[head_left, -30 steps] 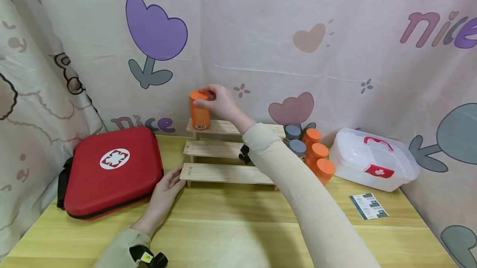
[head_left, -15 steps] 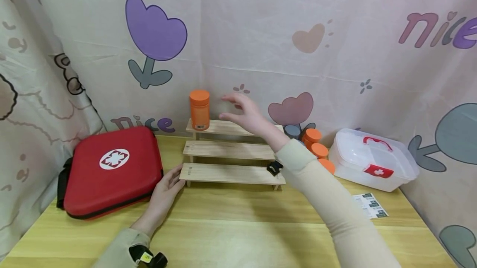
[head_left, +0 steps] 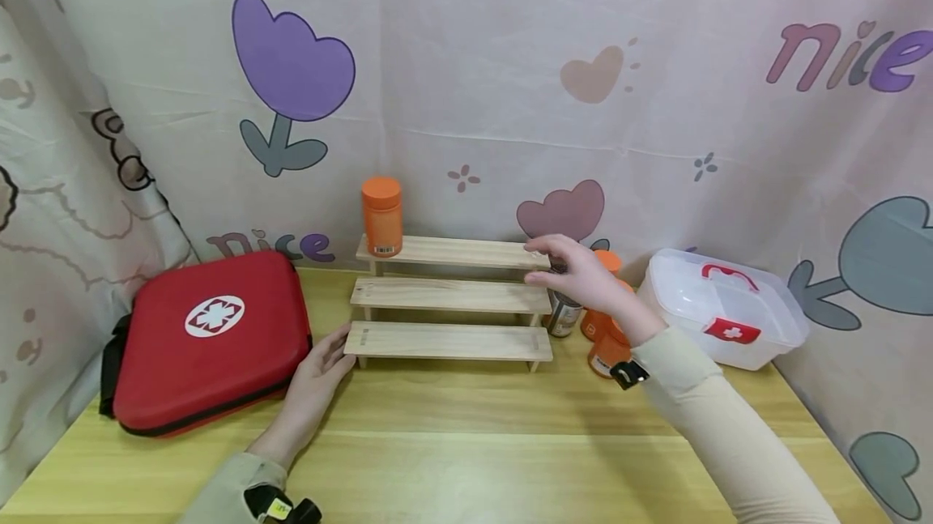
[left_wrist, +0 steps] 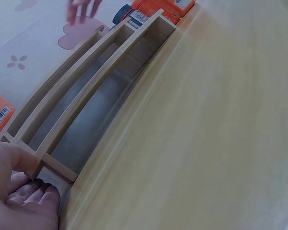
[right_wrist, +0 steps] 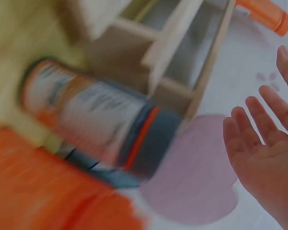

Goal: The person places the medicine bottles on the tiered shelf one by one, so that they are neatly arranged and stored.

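Observation:
A three-step wooden display rack (head_left: 448,340) stands on the table. My left hand (head_left: 317,372) holds its left front end; in the left wrist view the thumb meets the corner while the other fingers (left_wrist: 38,196) curl beside it. An orange bottle (head_left: 382,217) stands upright on the top step at the left. My right hand (head_left: 579,273), fingers spread and holding nothing, hovers over the dark-lidded bottles at the rack's right end. One such bottle (right_wrist: 93,115) with a printed label shows blurred in the right wrist view. Orange bottles (head_left: 609,351) beside them are partly hidden by my right hand and wrist.
To the left lies a red first-aid case (head_left: 211,338) with a white cross emblem. A clear lidded box (head_left: 722,305) with a red handle stands at the right behind the orange bottles. A patterned curtain (head_left: 452,87) hangs behind the table (head_left: 437,443).
My right hand has let go of the orange bottle on the top step and moved right and down to the dark-lidded bottles. My left hand stays at the rack.

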{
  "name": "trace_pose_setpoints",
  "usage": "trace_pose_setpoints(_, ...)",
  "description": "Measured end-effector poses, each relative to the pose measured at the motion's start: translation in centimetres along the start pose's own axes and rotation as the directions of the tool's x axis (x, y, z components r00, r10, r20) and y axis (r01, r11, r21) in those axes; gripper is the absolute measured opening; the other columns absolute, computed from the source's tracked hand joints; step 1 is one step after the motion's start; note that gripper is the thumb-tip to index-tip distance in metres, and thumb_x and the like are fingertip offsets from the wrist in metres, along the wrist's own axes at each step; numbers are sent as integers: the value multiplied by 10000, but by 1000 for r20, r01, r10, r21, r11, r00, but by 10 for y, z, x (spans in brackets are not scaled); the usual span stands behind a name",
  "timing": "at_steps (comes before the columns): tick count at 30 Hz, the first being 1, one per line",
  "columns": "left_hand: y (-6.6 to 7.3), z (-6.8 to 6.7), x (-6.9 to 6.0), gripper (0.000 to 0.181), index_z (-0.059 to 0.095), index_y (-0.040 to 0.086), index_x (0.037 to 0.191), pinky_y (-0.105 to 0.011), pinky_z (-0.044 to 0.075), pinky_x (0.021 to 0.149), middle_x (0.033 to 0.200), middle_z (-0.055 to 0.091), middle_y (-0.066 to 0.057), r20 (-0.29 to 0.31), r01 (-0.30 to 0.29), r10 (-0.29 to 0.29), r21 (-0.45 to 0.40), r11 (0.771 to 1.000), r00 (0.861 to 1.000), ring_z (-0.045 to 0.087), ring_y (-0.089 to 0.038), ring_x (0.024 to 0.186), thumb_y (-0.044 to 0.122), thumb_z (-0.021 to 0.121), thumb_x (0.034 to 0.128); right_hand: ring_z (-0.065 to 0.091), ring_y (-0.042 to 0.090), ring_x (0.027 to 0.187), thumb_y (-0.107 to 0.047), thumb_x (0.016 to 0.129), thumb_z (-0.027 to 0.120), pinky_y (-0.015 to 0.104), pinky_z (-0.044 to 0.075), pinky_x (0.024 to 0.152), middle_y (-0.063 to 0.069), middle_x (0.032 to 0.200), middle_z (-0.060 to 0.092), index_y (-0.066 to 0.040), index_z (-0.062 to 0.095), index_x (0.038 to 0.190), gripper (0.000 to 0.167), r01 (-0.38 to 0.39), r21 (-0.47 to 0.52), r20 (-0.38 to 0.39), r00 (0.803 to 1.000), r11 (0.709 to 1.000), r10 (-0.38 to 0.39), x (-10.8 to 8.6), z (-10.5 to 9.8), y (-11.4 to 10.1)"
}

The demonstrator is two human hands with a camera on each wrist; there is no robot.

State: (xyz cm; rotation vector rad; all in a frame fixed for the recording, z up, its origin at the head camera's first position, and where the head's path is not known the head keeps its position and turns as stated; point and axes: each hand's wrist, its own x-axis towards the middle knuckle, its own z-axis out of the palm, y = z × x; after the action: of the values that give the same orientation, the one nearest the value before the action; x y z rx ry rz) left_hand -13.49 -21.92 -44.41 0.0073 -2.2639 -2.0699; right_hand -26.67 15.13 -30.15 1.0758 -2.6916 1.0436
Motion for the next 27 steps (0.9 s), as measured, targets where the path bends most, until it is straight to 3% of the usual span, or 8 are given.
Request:
trace_pose_setpoints(10, 0, 0, 0, 562, 235, 18, 1503, -41, 321, 890, 1524, 241, -208, 5, 6, -6, 3, 1000, 1000, 235, -326, 1388, 90, 485, 1005, 475, 280, 1202, -310, 843, 741, 484, 385, 984, 96, 1284, 551, -74, 597, 1264, 504, -76, -118, -56, 996, 990, 70, -35, -8, 32)
trace_pose_setpoints(19, -2, -1, 1, 565, 230, 18, 1504, -49, 328, 894, 1528, 237, -190, 8, 15, -15, 11, 1000, 1000, 237, -316, 1388, 112, 486, 1008, 490, 308, 1166, -293, 830, 757, 526, 396, 961, 108, 1252, 576, -71, 609, 1245, 493, -96, -183, -78, 994, 978, 83, -55, -15, 41)
trace_pose_setpoints(27, -4, -2, 1, 576, 234, 26, 1506, -52, 331, 894, 1531, 235, -174, 9, 21, -21, 25, 999, 1000, 241, -307, 1387, 148, 498, 1009, 460, 349, 1182, -206, 832, 762, 570, 394, 957, 125, 1241, 585, -61, 624, 1218, 434, -130, -176, -88, 989, 976, 116, -74, -24, 45)
